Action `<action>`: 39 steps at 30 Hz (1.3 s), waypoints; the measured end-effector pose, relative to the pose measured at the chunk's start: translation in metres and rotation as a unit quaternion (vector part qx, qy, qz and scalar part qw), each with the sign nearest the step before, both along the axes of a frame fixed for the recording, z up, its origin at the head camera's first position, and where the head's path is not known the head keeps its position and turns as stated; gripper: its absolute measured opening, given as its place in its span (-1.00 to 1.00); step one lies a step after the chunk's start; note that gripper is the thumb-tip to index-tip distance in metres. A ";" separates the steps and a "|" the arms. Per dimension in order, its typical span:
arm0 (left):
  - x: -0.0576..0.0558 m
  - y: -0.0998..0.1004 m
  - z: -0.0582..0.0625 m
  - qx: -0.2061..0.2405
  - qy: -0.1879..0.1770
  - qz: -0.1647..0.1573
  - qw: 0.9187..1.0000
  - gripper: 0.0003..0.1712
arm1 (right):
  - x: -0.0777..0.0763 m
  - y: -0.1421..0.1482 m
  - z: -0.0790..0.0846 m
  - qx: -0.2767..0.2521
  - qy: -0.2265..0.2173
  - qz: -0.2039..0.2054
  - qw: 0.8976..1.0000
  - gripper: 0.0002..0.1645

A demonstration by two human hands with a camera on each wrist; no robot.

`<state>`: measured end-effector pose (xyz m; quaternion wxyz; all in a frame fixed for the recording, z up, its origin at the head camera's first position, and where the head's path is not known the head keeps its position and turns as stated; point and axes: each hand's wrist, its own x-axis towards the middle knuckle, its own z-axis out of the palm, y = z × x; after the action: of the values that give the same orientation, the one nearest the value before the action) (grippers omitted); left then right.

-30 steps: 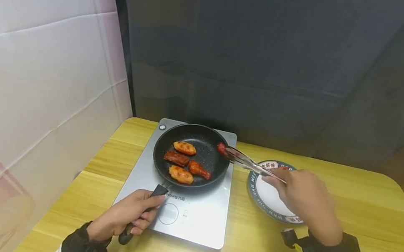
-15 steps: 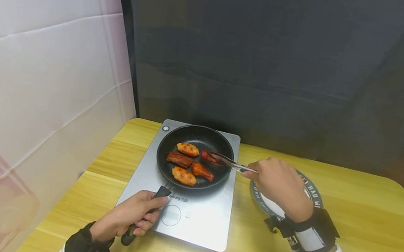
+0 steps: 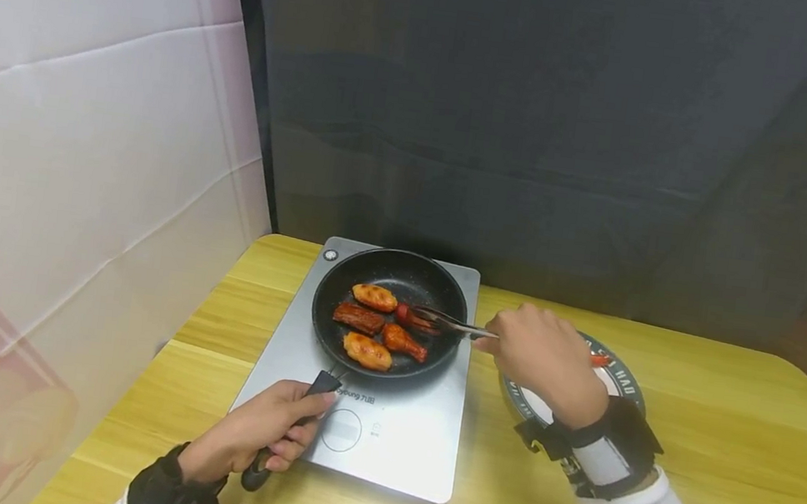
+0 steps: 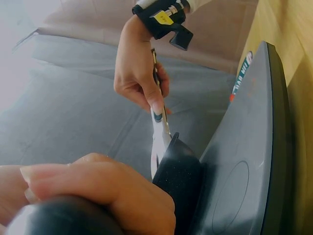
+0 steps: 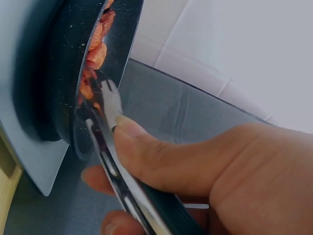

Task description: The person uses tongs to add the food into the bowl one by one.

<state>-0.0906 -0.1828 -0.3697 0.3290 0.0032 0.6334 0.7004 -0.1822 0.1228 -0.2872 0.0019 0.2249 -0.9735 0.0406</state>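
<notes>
My left hand [image 3: 280,422] grips the black handle [image 3: 324,383] of a frying pan [image 3: 394,263] on the cooktop. My right hand [image 3: 545,358] holds metal tongs [image 3: 453,324], thumb on one arm in the right wrist view. The tongs' tips are down in the pan at a red piece of food [image 3: 403,313], its shape partly hidden by them. Beside it lie a chicken drumstick [image 3: 403,342], a brown slab of rib-like meat [image 3: 357,318] and two chicken wings, one at the back [image 3: 373,297], one in front [image 3: 367,352].
The silver induction cooktop [image 3: 416,455] stands on a wooden table [image 3: 715,425]. Right of it is a round plate with a dark lettered rim [image 3: 629,382], partly under my right forearm, with something red on it. A dark curtain [image 3: 539,134] hangs behind; a pale wall covering [image 3: 86,129] is at left.
My right hand has moved left, bringing the tongs and the red piece from the pan's right rim down into the pan beside the other food. My left hand keeps its grip on the handle.
</notes>
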 end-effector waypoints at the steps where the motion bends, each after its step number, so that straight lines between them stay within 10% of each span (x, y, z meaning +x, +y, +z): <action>1: 0.000 0.000 0.000 0.000 0.000 0.000 1.000 -0.66 | 0.000 0.000 0.001 0.001 0.002 0.000 1.000 -0.70; 28: 0.001 -0.002 0.001 0.005 -0.003 -0.002 1.000 -0.66 | 0.012 0.011 0.012 -0.017 0.017 -0.012 1.000 -0.74; 39: 0.002 0.000 0.001 0.002 0.003 0.001 1.000 -0.66 | 0.029 0.054 0.001 -0.069 0.101 -0.005 0.992 -0.58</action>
<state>-0.0891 -0.1832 -0.3682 0.3264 0.0050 0.6330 0.7019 -0.1531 0.1770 -0.2860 0.1161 0.2226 -0.9643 0.0843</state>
